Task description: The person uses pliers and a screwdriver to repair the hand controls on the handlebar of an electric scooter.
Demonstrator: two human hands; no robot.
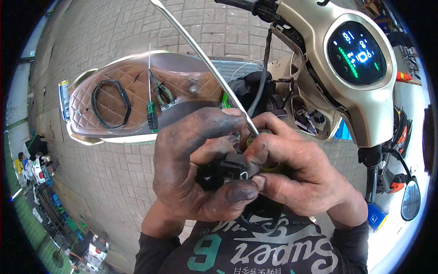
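Observation:
My left hand (191,169), its fingertips darkened with grime, is wrapped round a small black plastic part (232,163) in the lower middle. My right hand (299,178) has thumb and index finger pinched at the part's right side, with a long screwdriver (200,57) also in its grasp, its shaft slanting up to the upper left. The screwdriver's yellowish handle is mostly hidden by fingers. Beyond my hands, a brown quilted scooter seat or mat (82,109) bears a black loop (128,112), a green-handled screwdriver (152,116) and pliers (163,93).
A champagne scooter front (374,114) with a lit display (351,50) and handlebar stands at the upper right, a mirror (410,201) below. An opened body compartment (315,121) with cables is behind my right hand. A spray can (64,100) is left of the seat; assorted items line the left edge.

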